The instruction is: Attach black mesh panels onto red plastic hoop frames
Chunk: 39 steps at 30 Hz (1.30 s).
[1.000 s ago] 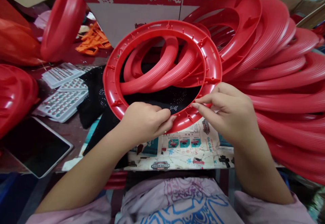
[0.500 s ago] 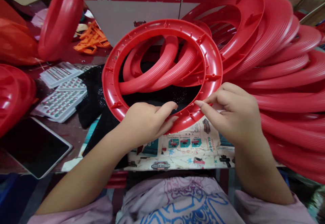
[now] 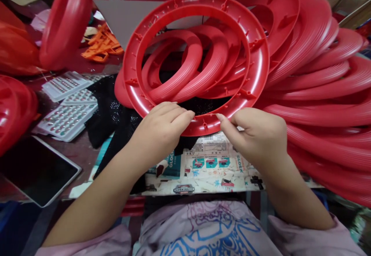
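Observation:
A red plastic ring (image 3: pixel 259 64) is held up in front of me, its hollow side with small pegs and ribs facing me. My left hand (image 3: pixel 166 122) is closed on its lower left rim, thumb over the inner edge and some fingers hidden. At the near right part of the rim, my right hand (image 3: pixel 255 132) is closed, with the thumb tip at the inner edge and the other fingers curled, partly out of sight. Through the ring's opening, more ribbed red rings (image 3: pixel 213 70) show, leaning behind it.
A large pile of red rings (image 3: pixel 315 113) fills the right side. On the left lie a tablet (image 3: pixel 37 171), clear trays of small round pieces (image 3: pixel 68 118), black cloth (image 3: pixel 100 122) and orange plastic parts (image 3: pixel 102 45). Printed cardboard (image 3: pixel 208 171) covers the near edge. A white-and-red box (image 3: pixel 113 20) stands behind.
The ring has moved up, away from me and a little right, and has turned slightly. My left hand has shifted up with it; my right hand has moved slightly left along the rim.

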### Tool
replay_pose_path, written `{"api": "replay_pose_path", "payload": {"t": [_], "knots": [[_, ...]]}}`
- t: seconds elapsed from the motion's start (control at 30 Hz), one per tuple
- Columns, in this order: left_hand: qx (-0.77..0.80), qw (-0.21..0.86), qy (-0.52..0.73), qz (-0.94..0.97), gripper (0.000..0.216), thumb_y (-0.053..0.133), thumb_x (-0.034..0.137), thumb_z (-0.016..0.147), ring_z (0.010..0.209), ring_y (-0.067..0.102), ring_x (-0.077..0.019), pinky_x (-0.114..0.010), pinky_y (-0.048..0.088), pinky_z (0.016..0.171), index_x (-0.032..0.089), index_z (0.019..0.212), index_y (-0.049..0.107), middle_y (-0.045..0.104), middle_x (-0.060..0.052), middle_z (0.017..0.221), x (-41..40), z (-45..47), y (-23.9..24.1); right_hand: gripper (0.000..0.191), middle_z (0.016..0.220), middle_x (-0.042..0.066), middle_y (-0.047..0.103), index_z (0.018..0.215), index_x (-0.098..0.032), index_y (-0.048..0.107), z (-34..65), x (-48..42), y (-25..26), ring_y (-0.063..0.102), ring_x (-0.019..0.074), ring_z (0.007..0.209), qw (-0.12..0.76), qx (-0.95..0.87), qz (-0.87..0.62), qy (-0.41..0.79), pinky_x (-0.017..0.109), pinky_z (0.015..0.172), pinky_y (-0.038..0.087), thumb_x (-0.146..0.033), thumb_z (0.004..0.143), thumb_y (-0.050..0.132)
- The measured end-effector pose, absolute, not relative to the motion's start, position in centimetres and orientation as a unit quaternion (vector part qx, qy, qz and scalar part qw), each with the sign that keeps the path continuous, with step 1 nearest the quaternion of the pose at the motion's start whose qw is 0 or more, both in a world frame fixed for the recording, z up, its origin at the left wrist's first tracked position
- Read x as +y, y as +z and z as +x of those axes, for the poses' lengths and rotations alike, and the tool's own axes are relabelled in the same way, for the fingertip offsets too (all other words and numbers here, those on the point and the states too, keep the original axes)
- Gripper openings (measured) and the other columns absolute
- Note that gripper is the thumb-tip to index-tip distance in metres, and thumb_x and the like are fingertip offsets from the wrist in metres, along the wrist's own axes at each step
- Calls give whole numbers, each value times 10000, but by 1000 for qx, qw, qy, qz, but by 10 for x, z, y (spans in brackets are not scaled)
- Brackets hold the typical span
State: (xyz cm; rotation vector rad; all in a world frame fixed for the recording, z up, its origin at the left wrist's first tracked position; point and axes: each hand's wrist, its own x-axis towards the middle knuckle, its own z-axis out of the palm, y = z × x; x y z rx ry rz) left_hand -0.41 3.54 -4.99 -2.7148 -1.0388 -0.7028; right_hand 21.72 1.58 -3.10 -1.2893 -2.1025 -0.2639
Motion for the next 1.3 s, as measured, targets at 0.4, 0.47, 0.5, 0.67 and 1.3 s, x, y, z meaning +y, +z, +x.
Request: {"api": "replay_pose_path", "payload": {"t": [0.4, 0.47, 0.5, 0.67, 1.3], "knots": [[-384, -38, -309, -869, 237, 508, 201, 930, 775, 626, -205, -364, 401, 712, 131, 1066, 688, 727, -59, 858, 27, 8, -45, 245, 688, 9, 713, 1096, -147, 725, 220, 7, -31, 641, 152, 588, 321, -823, -455, -114, 294, 552, 410, -172, 907, 570], [-386, -48, -311, -867, 245, 496, 205, 936, 775, 634, -205, -363, 409, 710, 121, 1057, 692, 729, -63, 840, 27, 6, -44, 274, 675, 10, 704, 1111, -135, 725, 220, 7, -31, 632, 158, 570, 310, -835, -441, -109, 303, 540, 407, -136, 902, 547], [-381, -53, -312, -869, 256, 479, 188, 941, 795, 641, -207, -364, 419, 724, 115, 1071, 687, 732, -65, 848, 28, 5, -43, 281, 671, 11, 699, 1113, -128, 724, 220, 7, -31, 629, 160, 565, 309, -837, -438, -109, 307, 536, 403, -125, 900, 542], [-357, -40, -308, -881, 294, 445, 108, 952, 979, 655, -221, -379, 456, 834, 77, 1189, 617, 747, -90, 981, 31, 1, -46, 248, 721, 39, 686, 1074, -116, 729, 222, 9, -28, 616, 159, 596, 298, -834, -450, -112, 308, 524, 370, -168, 934, 531], [-333, 33, -343, -877, 158, 519, 62, 899, 708, 656, -157, -348, 470, 779, 145, 960, 639, 753, -40, 848, 29, 7, -53, 256, 574, 6, 485, 673, -179, 623, 217, 11, -14, 422, 171, 567, 264, -842, -439, -169, 346, 570, 310, -205, 912, 537]]}}
